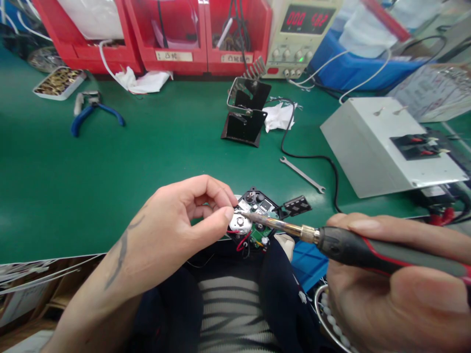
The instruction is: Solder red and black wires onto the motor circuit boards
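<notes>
My right hand (pixel 401 284) grips a soldering iron (pixel 353 245) by its black, grey and red handle. The iron's tip points left and reaches the edge of a round silver motor (pixel 241 223); whether it touches is hard to tell. That motor sits in a black plastic housing (pixel 272 200) beside a green circuit board (pixel 260 236) with red and yellow wires. At the housing's left side is my left hand (pixel 195 215), thumb and forefinger pinched together close to the iron's tip. Whatever is between those fingers is too small to make out. A black flap (pixel 297 206) sticks out on the right of the housing.
Behind the work stands a black iron stand (pixel 246 113) with a metal coil. An open-end wrench (pixel 302 175) and the black cable (pixel 312 157) lie to the right, near a grey switch box (pixel 390 147). Blue-handled cutters (pixel 91 110) lie at the left, before red bins (pixel 169 44).
</notes>
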A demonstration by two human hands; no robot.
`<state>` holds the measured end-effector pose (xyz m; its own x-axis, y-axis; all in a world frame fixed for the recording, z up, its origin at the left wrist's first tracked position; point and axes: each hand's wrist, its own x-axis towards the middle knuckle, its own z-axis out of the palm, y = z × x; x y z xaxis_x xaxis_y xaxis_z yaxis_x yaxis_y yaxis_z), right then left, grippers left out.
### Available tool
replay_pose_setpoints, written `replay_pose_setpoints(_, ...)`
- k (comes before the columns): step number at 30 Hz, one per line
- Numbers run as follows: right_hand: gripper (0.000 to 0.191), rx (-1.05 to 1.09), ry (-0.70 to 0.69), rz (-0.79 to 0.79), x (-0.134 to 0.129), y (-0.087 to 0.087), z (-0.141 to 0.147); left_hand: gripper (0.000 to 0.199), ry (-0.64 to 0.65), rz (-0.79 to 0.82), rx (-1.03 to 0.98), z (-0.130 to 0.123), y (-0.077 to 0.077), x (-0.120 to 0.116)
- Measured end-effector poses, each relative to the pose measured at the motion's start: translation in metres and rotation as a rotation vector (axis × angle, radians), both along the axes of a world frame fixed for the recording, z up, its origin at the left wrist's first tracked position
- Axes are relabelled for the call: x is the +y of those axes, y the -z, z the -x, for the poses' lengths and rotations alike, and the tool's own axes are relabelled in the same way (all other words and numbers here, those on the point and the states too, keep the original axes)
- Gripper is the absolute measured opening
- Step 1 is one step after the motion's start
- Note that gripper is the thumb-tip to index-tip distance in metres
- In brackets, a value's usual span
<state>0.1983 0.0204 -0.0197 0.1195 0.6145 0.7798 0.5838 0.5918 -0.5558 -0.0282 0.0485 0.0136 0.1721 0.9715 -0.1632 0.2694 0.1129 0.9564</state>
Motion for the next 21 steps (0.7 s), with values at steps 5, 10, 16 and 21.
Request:
replay_pose_setpoints(5, 0.032, 0.006, 0.045, 0.013, -0.002, 0.002, 0.0011, 0.011, -0.009, 0.006, 0.004, -0.0001, -0.0009, -0.0004)
replay_pose_setpoints(10, 0.032, 0.018, 0.038, 0.018, -0.0033, 0.0019, -0.0003, 0.009, -0.031, 0.017, 0.01, -0.0033, -0.0015, -0.0006)
replay_pose_setpoints(16, 0.026, 0.17, -0.002, -0.008, -0.0014, 0.0044, 0.0043, 0.008, -0.023, 0.013, 0.04, -0.0026, 0.0014, -0.0015)
replay_pose_setpoints(21, 0.026, 0.183, 0.016, 0.054, -0.0033, 0.0038, 0.0075, 0.008, -0.025, 0.011, 0.046, -0.0015, 0.0024, -0.0031)
